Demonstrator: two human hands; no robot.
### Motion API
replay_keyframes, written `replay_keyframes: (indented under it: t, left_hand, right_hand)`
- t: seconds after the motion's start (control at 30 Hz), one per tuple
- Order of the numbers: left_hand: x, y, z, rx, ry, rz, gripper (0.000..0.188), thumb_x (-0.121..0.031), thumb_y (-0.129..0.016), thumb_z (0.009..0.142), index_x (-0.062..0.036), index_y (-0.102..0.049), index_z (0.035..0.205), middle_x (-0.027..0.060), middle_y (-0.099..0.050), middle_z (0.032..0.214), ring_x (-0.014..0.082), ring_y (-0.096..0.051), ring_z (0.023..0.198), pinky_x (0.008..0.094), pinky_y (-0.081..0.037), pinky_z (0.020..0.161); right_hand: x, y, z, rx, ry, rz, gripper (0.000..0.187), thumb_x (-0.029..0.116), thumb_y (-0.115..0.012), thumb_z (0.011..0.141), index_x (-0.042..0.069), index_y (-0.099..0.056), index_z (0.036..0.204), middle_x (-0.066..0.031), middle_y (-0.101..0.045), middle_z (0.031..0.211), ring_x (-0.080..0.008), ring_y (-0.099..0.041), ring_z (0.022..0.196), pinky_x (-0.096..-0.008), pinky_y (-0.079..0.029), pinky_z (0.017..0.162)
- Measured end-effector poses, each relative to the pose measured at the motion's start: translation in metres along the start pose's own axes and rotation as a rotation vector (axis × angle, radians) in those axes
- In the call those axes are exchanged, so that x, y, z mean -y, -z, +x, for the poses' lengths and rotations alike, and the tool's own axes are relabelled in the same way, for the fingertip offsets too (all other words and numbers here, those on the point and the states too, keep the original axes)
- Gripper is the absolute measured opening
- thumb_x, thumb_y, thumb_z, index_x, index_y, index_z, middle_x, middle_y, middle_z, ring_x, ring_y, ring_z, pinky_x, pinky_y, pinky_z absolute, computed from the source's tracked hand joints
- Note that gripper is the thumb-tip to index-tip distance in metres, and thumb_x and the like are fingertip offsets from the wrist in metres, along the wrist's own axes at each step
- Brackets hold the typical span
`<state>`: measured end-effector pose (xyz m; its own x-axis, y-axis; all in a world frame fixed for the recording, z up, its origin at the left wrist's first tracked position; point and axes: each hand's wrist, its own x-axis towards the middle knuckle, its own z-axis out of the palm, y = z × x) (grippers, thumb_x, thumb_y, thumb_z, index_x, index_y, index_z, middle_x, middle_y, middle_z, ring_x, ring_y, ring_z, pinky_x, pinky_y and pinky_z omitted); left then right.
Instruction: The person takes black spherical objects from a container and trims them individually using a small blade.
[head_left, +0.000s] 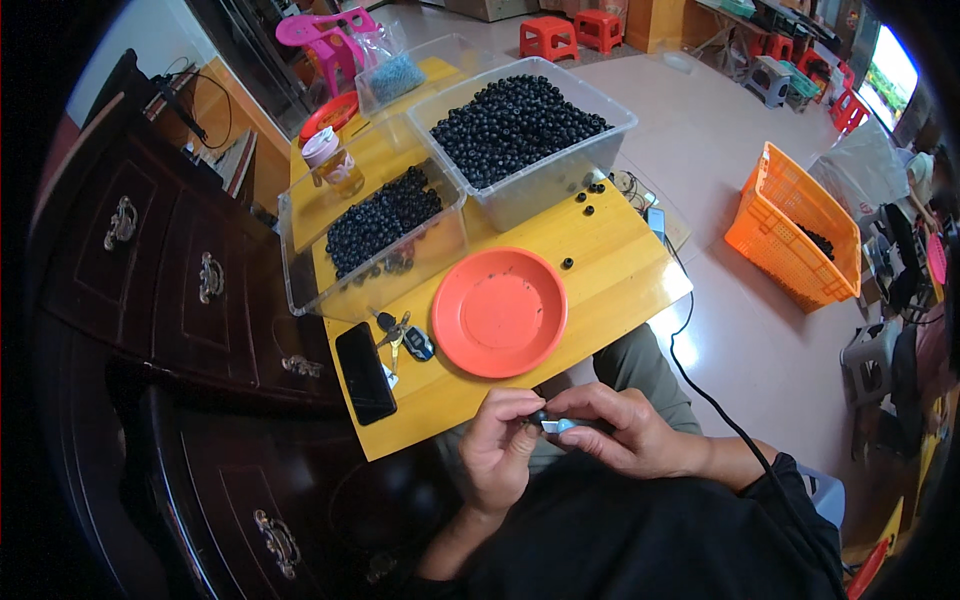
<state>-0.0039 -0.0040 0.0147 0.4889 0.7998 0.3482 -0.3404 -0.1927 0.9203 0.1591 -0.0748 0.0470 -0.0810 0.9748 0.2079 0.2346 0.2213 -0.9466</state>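
Note:
Close to my lap, just past the table's near edge, my two hands meet. My left hand (498, 445) pinches a small round black piece (539, 415) between thumb and fingers. My right hand (635, 432) grips a small light-blue piece with a flat whitish end (564, 425), which points at the black piece; its exact kind is too small to tell. Beyond the hands a shallow red-orange basin (500, 310) sits on the yellow table (610, 265), with a few dark specks inside. Several loose black pieces (568, 264) lie to its right.
Two clear plastic tubs hold many black pieces: a large one (530, 190) and a smaller one (300, 262). A phone (366, 374), keys (396, 335) and a lidded jar (335, 168) are at left. Dark drawers (180, 270) stand beside the table; an orange crate (780, 240) is on the floor. A black cable (715, 405) passes at right.

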Motion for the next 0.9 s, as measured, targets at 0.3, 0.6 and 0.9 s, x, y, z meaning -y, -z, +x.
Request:
replay_keyframes:
  t: [0.3, 0.6, 0.9]
  left_hand:
    - [0.0048, -0.002, -0.0024, -0.077, 0.098, -0.353, 0.018, 0.0, -0.06, 0.084, 0.0036, -0.05, 0.099, 0.0141, -0.054, 0.101, 0.0165, -0.053, 0.092, 0.0255, -0.042, 0.084]
    - [0.0045, -0.0042, -0.0014, -0.061, 0.105, -0.36, 0.017, 0.002, -0.059, 0.085, 0.0041, -0.05, 0.099, 0.014, -0.054, 0.1, 0.0157, -0.053, 0.089, 0.0255, -0.042, 0.083]
    - [0.0046, -0.0027, -0.0036, -0.051, 0.163, -0.438, 0.017, 0.002, -0.058, 0.085, 0.0044, -0.05, 0.099, 0.0141, -0.054, 0.1, 0.0153, -0.054, 0.089, 0.0245, -0.044, 0.081]
  right_hand:
    - [0.0, -0.0049, 0.0025, -0.038, 0.073, -0.047, 0.025, 0.007, -0.059, 0.088, -0.003, -0.051, 0.109, -0.0128, -0.065, 0.085, -0.0182, -0.065, 0.075, -0.0262, -0.05, 0.066]
    - [-0.0002, -0.0026, 0.0032, -0.037, 0.07, -0.033, 0.025, 0.009, -0.059, 0.088, -0.003, -0.051, 0.109, -0.0135, -0.064, 0.084, -0.0201, -0.066, 0.074, -0.0266, -0.05, 0.065]
    - [0.0031, -0.0024, 0.0029, -0.012, 0.04, 0.015, 0.025, 0.009, -0.059, 0.088, -0.003, -0.052, 0.108, -0.0138, -0.065, 0.085, -0.0195, -0.066, 0.075, -0.0265, -0.05, 0.067]
